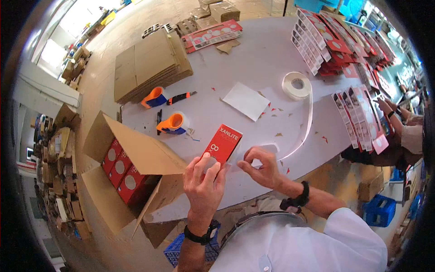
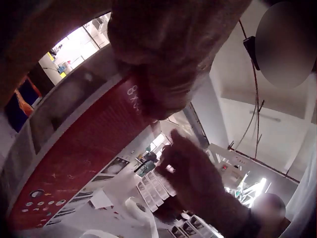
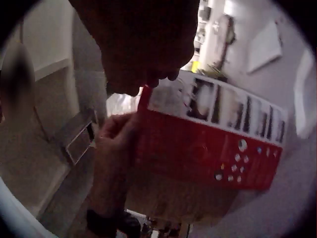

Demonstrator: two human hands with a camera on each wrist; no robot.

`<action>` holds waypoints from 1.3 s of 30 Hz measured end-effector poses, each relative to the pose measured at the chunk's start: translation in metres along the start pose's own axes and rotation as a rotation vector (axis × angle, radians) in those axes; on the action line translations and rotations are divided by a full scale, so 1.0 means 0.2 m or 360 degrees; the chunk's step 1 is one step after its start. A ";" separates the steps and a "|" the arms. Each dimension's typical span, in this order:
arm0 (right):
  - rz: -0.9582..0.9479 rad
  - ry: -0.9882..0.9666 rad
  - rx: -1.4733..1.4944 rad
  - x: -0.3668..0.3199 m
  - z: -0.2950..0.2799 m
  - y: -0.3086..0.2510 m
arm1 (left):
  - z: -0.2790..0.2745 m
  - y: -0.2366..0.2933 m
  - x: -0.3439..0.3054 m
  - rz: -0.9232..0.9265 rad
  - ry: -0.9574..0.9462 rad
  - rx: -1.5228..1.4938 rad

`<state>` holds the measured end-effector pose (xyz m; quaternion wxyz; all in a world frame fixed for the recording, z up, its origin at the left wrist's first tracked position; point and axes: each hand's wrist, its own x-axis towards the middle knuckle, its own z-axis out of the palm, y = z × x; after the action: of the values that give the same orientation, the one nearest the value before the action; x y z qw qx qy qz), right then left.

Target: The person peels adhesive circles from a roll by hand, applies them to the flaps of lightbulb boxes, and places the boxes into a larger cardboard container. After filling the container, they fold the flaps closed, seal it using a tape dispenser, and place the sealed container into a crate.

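My left hand (image 1: 205, 183) grips a small red carton box (image 1: 223, 139) marked "XANLITE" and "x8", held tilted above the table's near edge. Its printed side, with a row of pictures, fills much of the right wrist view. Right beside the box's lower end is my right hand (image 1: 263, 167), fingers curled and thumb near the index finger. I cannot tell whether something thin is pinched there. To the left an open cardboard carton (image 1: 142, 147) contains several red boxes (image 1: 131, 181) with round pale spots.
A white roll of tape (image 1: 290, 94) trails a long strip toward my right hand. White paper (image 1: 247, 102), orange-and-blue tape dispensers (image 1: 174, 123), a cutter (image 1: 179, 98) and flattened cartons (image 1: 145, 63) lie on the table. Red printed sleeves (image 1: 358, 120) stack at right, near another person's arm (image 1: 410, 131).
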<state>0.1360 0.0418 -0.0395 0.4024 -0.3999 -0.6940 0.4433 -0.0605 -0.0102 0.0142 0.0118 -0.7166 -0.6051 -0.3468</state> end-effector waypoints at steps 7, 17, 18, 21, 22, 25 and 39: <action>-0.0908 -0.0725 -0.1170 0.33 -0.09 -0.36 | 0.01 -0.04 -0.01 -0.0010 0.0066 -0.0106; -0.0892 -0.1291 -0.1239 0.54 0.02 -0.33 | -0.24 -0.05 -0.16 0.0086 0.0099 -0.0321; -0.0894 -0.1309 -0.1241 0.53 0.02 -0.34 | -0.29 -0.07 -0.21 0.0078 0.0106 -0.0385; -0.0848 -0.0968 -0.1165 0.57 -0.09 -0.40 | -0.56 -0.06 -0.35 0.0116 0.0058 -0.0382; -0.0799 -0.0855 -0.1173 0.58 -0.14 -0.45 | -0.68 -0.06 -0.36 0.0173 0.0095 -0.0390; -0.0625 -0.0382 -0.1124 0.60 -0.32 -0.62 | -0.94 -0.08 -0.42 0.0127 0.0288 -0.0132; -0.0634 0.0667 0.0760 0.54 -0.59 -0.70 | -1.37 -0.30 -0.36 -0.0112 0.0213 0.0200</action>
<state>0.1784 0.1341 0.1478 0.6961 -0.2341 -0.5378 0.4142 -0.2463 -0.1749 0.1619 0.0848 -0.6679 -0.6484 -0.3555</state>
